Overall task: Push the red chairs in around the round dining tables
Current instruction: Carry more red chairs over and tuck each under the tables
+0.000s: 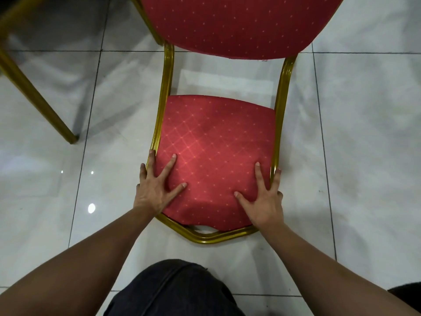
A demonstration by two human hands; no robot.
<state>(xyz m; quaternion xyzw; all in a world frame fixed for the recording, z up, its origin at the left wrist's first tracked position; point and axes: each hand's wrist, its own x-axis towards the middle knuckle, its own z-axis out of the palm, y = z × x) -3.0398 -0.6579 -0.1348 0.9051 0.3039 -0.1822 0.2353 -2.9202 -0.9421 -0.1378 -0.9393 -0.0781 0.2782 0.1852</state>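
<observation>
While both hands lie on one red chair, the count reads as follows. Hands, two: left hand (155,190) at lower centre-left of the frame, fingers spread and nearly straight, thumb and forefinger flat on the seat cushion (216,160), the outer fingers lying over and outside the left side rail; right hand (265,201) at lower centre-right, likewise spread, thumb and forefinger on the cushion, the remaining fingers running down outside the right rail. Neither hand curls shut round anything; both rest splayed across the near corners of the seat. Forearms, two, bare, entering from the bottom corners.

Red chair (218,144), one fully in view: centre of frame, red fabric with a small pale dot pattern, gold metal frame (206,239) bent in a point at the near edge, two gold uprights rising to an oval padded backrest (239,26) at top centre.

Further gold leg (34,94), one, slanting across the upper left; what it belongs to cannot be told.

Dark trouser knee (173,290), one, at bottom centre.

Floor (364,137): large glossy white tiles with dark grout lines, carrying light reflections at lower left and faint scuff marks at right.
</observation>
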